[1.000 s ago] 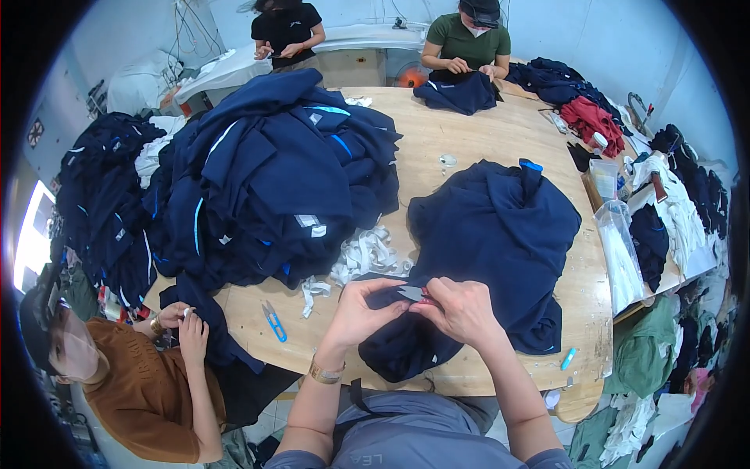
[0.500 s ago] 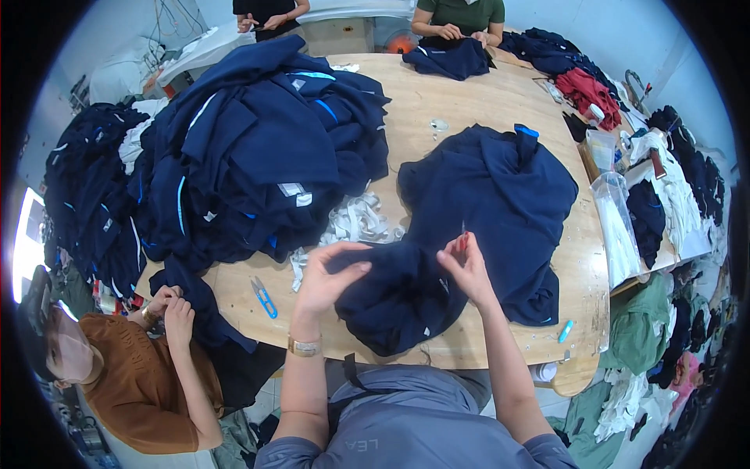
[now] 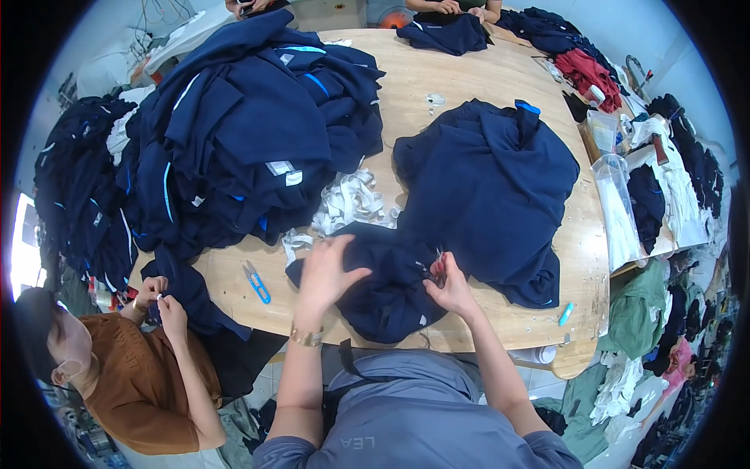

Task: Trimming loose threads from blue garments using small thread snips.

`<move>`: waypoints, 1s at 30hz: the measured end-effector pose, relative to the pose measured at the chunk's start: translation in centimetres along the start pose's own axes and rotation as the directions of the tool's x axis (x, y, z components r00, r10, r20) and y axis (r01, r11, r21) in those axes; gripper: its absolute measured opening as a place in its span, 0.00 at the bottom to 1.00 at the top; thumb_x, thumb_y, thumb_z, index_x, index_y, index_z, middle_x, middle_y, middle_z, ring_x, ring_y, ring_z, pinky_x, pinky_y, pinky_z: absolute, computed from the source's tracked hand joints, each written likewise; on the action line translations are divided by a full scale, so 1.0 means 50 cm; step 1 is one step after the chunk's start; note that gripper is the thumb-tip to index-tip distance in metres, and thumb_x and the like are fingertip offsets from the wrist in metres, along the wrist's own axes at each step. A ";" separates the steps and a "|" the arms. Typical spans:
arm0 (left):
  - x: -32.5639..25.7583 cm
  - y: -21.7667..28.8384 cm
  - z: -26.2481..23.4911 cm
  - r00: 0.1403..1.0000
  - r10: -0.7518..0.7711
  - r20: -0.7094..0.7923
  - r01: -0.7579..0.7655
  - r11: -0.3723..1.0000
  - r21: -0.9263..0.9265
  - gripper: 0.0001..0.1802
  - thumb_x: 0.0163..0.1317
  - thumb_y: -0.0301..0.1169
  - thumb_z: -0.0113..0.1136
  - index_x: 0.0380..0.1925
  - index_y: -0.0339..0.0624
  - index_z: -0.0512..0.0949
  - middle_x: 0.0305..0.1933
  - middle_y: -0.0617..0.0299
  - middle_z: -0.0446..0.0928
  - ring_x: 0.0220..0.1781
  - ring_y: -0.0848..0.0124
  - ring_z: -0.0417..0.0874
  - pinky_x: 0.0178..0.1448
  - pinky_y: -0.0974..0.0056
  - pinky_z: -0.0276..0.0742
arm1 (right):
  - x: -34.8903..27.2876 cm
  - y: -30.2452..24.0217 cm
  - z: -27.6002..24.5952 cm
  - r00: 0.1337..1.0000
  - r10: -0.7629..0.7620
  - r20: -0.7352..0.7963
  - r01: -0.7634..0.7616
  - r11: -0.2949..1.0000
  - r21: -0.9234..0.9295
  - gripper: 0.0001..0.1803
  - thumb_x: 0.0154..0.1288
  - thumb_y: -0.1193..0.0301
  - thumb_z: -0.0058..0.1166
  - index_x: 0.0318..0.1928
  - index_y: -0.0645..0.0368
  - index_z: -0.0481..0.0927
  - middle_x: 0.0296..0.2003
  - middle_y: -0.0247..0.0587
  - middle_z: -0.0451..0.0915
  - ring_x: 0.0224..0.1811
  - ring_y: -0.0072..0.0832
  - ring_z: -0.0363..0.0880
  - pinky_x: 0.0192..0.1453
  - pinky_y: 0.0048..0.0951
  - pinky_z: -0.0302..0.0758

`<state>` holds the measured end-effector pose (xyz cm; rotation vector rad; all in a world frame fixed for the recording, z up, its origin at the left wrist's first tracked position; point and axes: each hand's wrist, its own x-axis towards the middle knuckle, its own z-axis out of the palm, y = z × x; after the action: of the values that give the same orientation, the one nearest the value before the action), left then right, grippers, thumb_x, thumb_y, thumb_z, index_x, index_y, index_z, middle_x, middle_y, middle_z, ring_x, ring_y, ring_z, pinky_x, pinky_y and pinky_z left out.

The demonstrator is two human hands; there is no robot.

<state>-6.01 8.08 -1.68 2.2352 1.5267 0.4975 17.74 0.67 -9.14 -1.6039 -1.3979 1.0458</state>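
A bunched navy garment lies at the table's front edge, right before me. My left hand is over its left part, thumb and fingers spread wide, nothing in the grasp. At the garment's right side, my right hand is closed around small red-handled thread snips, their thin tips pointing up and away. Its fingertips meet the navy cloth; whether they also pinch it I cannot tell. Just beyond lies a larger navy garment, spread in folds with a bright blue edge at its far end.
A tall heap of navy garments fills the left of the wooden table. White trimmings lie beside it. Blue snips and a turquoise cutter rest near the front edge. A co-worker in brown handles navy cloth at left.
My right hand, with the snips, has come left and lower onto the garment. My left hand has spread wider and the cloth has shifted under it. The whole view has moved slightly.
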 end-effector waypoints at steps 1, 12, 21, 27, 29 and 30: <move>0.013 0.007 0.024 0.995 0.100 0.022 -0.098 0.993 -0.062 0.36 0.37 0.36 0.73 0.50 0.41 0.72 0.46 0.51 0.74 0.51 0.56 0.74 0.54 0.59 0.69 | -0.003 0.000 0.001 0.999 -0.032 -0.031 0.033 0.999 0.010 0.20 0.48 0.78 0.57 0.36 0.59 0.59 0.26 0.39 0.68 0.27 0.28 0.69 0.34 0.28 0.69; 0.041 0.031 0.050 0.900 0.243 -0.363 -0.336 0.915 -0.222 0.10 0.42 0.15 0.53 0.24 0.41 0.69 0.18 0.61 0.62 0.22 0.65 0.67 0.31 0.68 0.65 | -0.028 -0.080 0.002 0.854 -0.403 -0.330 0.387 0.915 -0.116 0.14 0.43 0.87 0.50 0.27 0.60 0.62 0.22 0.38 0.65 0.20 0.26 0.64 0.24 0.26 0.63; -0.015 0.008 0.095 0.912 -0.268 -0.310 -0.282 0.140 -0.949 0.12 0.58 0.15 0.47 0.30 0.46 0.60 0.30 0.71 0.63 0.30 0.80 0.68 0.32 0.73 0.69 | -0.027 -0.126 0.046 0.986 -0.084 -0.145 0.161 0.709 0.686 0.17 0.57 0.81 0.54 0.29 0.55 0.57 0.25 0.31 0.65 0.29 0.17 0.65 0.36 0.16 0.66; -0.018 0.026 0.076 0.974 -0.215 -0.064 -0.132 -0.316 -0.940 0.10 0.63 0.19 0.47 0.32 0.48 0.60 0.34 0.69 0.66 0.35 0.81 0.72 0.39 0.73 0.75 | 0.023 -0.149 0.043 0.957 -0.286 -0.054 0.290 0.925 0.245 0.19 0.47 0.78 0.58 0.32 0.57 0.58 0.34 0.37 0.67 0.38 0.25 0.65 0.46 0.24 0.65; -0.014 0.015 0.069 0.980 -0.201 -0.018 -0.060 -0.204 -0.977 0.10 0.62 0.19 0.50 0.35 0.47 0.62 0.36 0.68 0.67 0.39 0.80 0.73 0.42 0.71 0.75 | 0.034 -0.143 0.043 0.959 -0.277 -0.059 0.284 0.941 0.185 0.18 0.47 0.77 0.58 0.32 0.59 0.59 0.30 0.37 0.65 0.34 0.25 0.65 0.42 0.24 0.66; -0.008 0.012 0.067 0.981 -0.191 0.028 0.012 -0.086 -0.996 0.11 0.61 0.20 0.52 0.39 0.46 0.64 0.39 0.66 0.68 0.42 0.79 0.73 0.46 0.69 0.76 | 0.044 -0.136 0.043 0.942 -0.309 -0.132 0.327 0.934 0.143 0.18 0.47 0.77 0.57 0.32 0.60 0.59 0.27 0.38 0.64 0.31 0.25 0.65 0.38 0.24 0.66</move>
<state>-4.05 7.10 -4.29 0.7652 0.6886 1.2334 13.33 3.73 -3.97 -1.2448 -1.4037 0.8440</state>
